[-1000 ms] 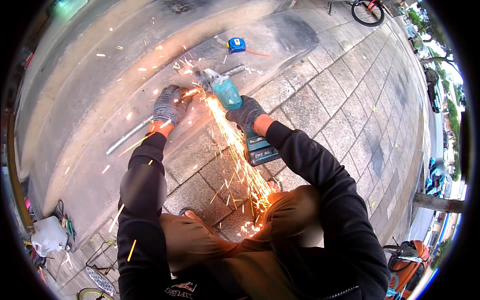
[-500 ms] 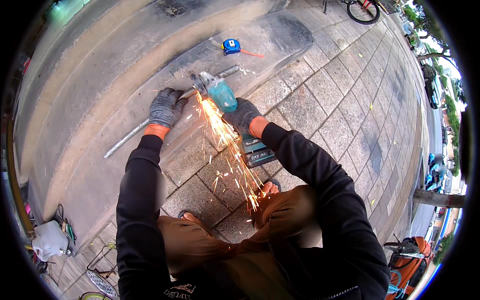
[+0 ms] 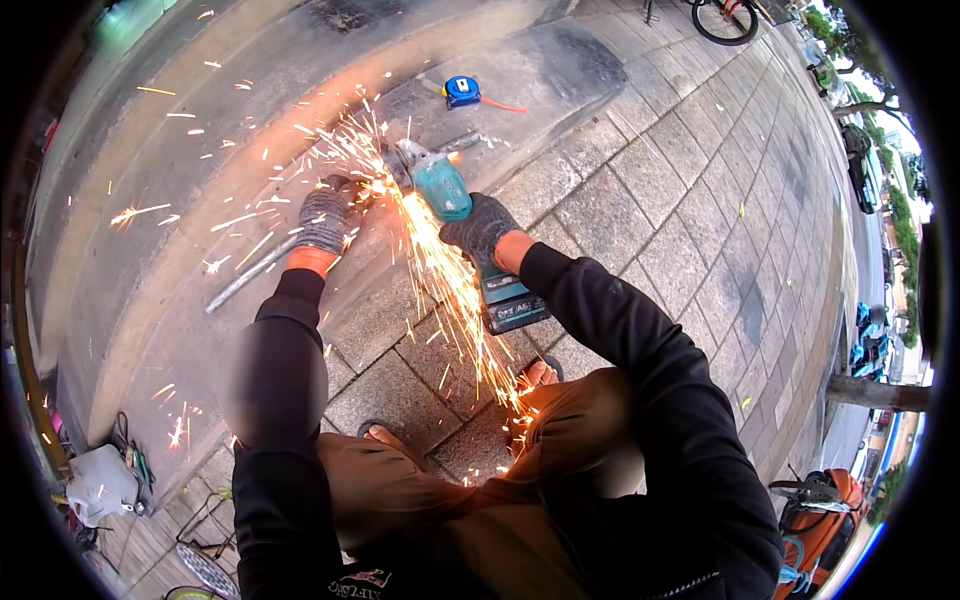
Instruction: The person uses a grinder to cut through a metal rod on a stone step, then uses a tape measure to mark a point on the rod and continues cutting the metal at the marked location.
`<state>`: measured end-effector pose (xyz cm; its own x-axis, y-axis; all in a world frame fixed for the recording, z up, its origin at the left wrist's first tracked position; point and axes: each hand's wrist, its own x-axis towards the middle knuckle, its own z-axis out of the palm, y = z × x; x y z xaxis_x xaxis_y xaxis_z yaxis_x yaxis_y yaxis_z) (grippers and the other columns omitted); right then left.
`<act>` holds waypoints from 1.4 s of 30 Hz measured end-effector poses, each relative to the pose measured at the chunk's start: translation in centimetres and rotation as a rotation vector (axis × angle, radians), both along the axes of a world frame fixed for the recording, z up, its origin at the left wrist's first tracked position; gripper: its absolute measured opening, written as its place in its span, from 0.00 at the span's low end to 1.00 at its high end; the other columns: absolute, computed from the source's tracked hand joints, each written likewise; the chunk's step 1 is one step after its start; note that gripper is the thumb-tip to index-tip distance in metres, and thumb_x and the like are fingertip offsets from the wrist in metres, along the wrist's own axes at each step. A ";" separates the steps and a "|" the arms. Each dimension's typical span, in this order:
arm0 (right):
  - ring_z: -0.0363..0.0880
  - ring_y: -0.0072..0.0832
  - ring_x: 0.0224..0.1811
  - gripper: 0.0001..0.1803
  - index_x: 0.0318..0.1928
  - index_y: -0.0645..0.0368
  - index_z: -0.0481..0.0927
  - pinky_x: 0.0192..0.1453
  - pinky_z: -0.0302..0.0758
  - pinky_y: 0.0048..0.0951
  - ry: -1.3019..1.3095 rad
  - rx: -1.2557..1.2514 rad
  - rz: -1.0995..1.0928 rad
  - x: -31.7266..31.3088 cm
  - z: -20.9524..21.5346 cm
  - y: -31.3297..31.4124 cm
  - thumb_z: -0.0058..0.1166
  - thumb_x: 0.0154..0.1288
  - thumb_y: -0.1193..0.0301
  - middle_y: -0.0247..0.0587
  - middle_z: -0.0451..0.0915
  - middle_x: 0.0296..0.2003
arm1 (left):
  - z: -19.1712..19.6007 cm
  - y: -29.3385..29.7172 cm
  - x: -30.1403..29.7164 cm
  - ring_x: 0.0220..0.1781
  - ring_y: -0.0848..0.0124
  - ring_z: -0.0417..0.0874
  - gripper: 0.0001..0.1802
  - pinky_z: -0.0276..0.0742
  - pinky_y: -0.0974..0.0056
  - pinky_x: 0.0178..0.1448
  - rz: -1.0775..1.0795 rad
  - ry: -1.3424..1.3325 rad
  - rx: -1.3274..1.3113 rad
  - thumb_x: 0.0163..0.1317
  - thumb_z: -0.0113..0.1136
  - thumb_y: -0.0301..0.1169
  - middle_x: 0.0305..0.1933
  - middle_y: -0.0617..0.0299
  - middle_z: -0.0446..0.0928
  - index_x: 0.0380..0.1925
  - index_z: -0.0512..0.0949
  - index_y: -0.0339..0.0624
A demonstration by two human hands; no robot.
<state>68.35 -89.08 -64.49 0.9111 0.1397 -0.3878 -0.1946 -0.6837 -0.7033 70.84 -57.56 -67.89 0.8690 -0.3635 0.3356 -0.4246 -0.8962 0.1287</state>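
My right hand [image 3: 482, 232], in a grey glove with an orange cuff, is closed round the body of a teal cordless angle grinder [image 3: 440, 187]. Its disc is against a grey metal pipe [image 3: 250, 275] lying slantwise on the stone step. Bright sparks [image 3: 440, 260] stream from the contact down toward my right foot, and others scatter up and left. My left hand [image 3: 326, 220], gloved alike, is wrapped round the pipe just left of the cut. Sparks partly cover its fingers. The pipe's far end shows beyond the grinder's head.
A blue tape measure [image 3: 462, 92] with an orange strap sits on the step [image 3: 560, 60] beyond the grinder. Paving slabs [image 3: 640, 215] spread right. My sandalled feet [image 3: 540, 375] are in the spark path. A white plastic jug [image 3: 102, 485] stands at lower left. A bicycle wheel [image 3: 726, 20] is far off.
The sparks have grown much denser and now also fly up and left over my left hand and the step. The grinder has shifted very slightly; both hands keep their grip.
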 end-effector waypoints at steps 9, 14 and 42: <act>0.93 0.47 0.42 0.34 0.55 0.65 0.86 0.48 0.87 0.45 0.048 0.083 -0.034 -1.2 -0.6 -0.6 0.80 0.52 0.56 0.56 0.91 0.43 | 0.2 0.1 0.9 0.61 0.46 0.85 0.21 0.82 0.44 0.66 0.056 0.123 -0.061 0.72 0.67 0.47 0.59 0.47 0.85 0.57 0.89 0.47; 0.92 0.46 0.42 0.34 0.55 0.65 0.86 0.48 0.87 0.45 0.176 0.156 -0.089 -1.0 1.0 -0.4 0.80 0.53 0.56 0.56 0.91 0.44 | 0.6 -0.7 0.9 0.60 0.46 0.85 0.20 0.83 0.45 0.66 0.066 0.152 -0.063 0.72 0.66 0.44 0.58 0.48 0.85 0.57 0.89 0.48; 0.90 0.41 0.39 0.30 0.53 0.66 0.86 0.46 0.85 0.43 0.010 0.092 -0.049 0.2 -1.7 0.0 0.79 0.57 0.58 0.53 0.90 0.39 | -0.3 -0.7 1.2 0.62 0.44 0.85 0.19 0.84 0.45 0.65 -0.007 0.109 -0.123 0.72 0.63 0.39 0.61 0.48 0.85 0.58 0.88 0.48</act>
